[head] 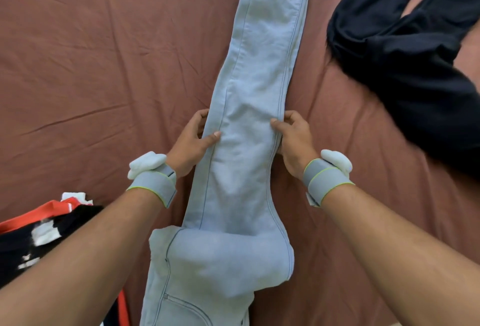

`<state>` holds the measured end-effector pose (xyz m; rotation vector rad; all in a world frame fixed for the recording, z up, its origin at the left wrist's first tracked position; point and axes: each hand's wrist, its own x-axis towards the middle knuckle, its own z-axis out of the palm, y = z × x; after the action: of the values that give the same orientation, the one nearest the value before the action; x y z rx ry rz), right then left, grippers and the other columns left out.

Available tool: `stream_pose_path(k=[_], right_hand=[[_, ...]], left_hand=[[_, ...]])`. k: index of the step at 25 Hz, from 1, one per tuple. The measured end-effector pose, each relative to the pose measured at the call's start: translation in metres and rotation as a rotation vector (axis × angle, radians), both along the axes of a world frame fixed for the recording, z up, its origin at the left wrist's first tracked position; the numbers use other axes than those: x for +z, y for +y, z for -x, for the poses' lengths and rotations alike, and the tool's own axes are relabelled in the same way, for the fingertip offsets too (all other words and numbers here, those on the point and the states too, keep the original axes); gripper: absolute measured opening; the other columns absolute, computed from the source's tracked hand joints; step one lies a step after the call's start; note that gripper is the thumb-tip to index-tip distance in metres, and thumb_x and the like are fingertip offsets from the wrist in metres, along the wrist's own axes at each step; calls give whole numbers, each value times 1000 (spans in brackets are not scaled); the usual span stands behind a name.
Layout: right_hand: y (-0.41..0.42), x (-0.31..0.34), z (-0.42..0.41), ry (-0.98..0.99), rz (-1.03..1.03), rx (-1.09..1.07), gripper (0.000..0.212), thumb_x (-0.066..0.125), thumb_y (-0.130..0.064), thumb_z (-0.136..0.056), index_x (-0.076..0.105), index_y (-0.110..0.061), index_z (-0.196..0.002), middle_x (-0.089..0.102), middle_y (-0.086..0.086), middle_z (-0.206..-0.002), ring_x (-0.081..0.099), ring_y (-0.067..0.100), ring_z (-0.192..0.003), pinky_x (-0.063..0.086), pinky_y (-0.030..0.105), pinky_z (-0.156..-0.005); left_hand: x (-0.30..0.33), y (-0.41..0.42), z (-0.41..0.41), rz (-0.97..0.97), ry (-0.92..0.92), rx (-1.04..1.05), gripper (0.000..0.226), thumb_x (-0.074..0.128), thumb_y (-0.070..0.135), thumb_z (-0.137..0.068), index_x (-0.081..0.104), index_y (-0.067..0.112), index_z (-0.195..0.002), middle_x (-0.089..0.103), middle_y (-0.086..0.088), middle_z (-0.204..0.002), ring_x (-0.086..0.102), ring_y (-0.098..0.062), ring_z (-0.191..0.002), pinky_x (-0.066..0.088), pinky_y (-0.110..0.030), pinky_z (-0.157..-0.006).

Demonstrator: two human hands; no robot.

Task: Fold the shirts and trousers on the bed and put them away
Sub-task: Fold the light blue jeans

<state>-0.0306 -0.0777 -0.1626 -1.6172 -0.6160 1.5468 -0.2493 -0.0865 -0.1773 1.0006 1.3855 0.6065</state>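
— On bed (pixel 91 53), mid-sheet: pale blue trousers (pixel 249 144), legs stacked, laid lengthwise; left hand (pixel 193 144) pinching left edge, right hand (pixel 292 141) pinching right seam, fingers curled on cloth.

— Likely to slip askew if lifted unevenly; top leg sliding off lower, seams parting.

— Looks soft, thick; waist near, hems far; dark garment (pixel 405 47) lying well apart.

Light blue trousers (pixel 257 107) are being seen as matt, softly napped denim cloth with stitched seams. The bed sheet (pixel 104 66) is being seen as matt, creased brown cloth. Dark trousers (pixel 405 47) are appearing as matt, smooth black fabric.
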Motion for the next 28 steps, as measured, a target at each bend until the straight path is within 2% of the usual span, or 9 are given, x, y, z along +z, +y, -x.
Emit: stream_pose_path(k=[4,7,11,15,17,20,22,25,28], right_hand=[[-15,-18,-9,-321,47,227,11,55,-39,-84,53,-30,-89,63,6,-85,62,33,-85,53,52,-82],[-13,-14,-8,-532,16,130,11,55,-28,-89,47,-21,-91,53,-1,-72,56,26,-76,51,51,-80],[-35,-6,-3,-458,-19,68,32,68,-36,-73,41,-34,-91,65,1,-80,63,26,-78,56,50,-73],[-59,-6,5,-573,79,90,62,81,-33,-74,46,-13,-121,49,4,-117,53,19,-98,45,31,-91],[-48,-11,3,-390,182,46,59,78,-23,-78,47,-10,-127,52,5,-116,55,19,-101,47,31,-93],[-40,-15,11,-190,226,0,15,70,-3,-81,67,-10,-93,68,9,-94,67,26,-87,57,43,-85],[-24,-3,13,-229,63,-93,17,66,1,-77,65,-16,-76,68,7,-80,65,23,-76,58,47,-77],[38,21,8,-255,-189,-236,21,60,3,-76,61,-17,-81,65,4,-77,61,18,-71,57,45,-73],[80,29,0,-285,-147,-167,39,54,5,-79,54,-21,-109,65,1,-93,62,17,-78,57,41,-77]], left_hand=[[-3,-14,2,-63,125,-62,58,62,5,-93,32,28,-137,66,-3,-118,68,-18,-101,58,-38,-84],[-6,-19,3,2,216,21,50,68,24,-90,40,27,-131,71,-4,-96,69,-20,-85,57,-50,-83],[2,-42,16,107,244,-62,43,73,39,-84,59,18,-118,73,-1,-105,71,-18,-96,56,-48,-90],[7,-47,18,155,136,-120,31,69,23,-91,65,6,-116,72,-8,-111,70,-22,-100,55,-49,-93],[1,-27,8,103,105,-54,27,67,20,-93,66,4,-114,72,-14,-108,70,-28,-97,56,-52,-89],[-8,-12,-10,19,128,36,21,62,11,-94,65,-1,-110,71,-17,-103,70,-31,-91,57,-49,-85],[5,7,-24,-127,77,116,19,61,8,-91,64,2,-109,69,-8,-95,65,-16,-82,56,-34,-79],[35,73,-41,-316,10,201,35,59,11,-85,62,-2,-117,68,-8,-101,64,-13,-88,56,-32,-83],[47,123,-31,-304,173,-100,77,66,34,-79,37,5,-145,62,-9,-124,62,-19,-114,51,-41,-101]])
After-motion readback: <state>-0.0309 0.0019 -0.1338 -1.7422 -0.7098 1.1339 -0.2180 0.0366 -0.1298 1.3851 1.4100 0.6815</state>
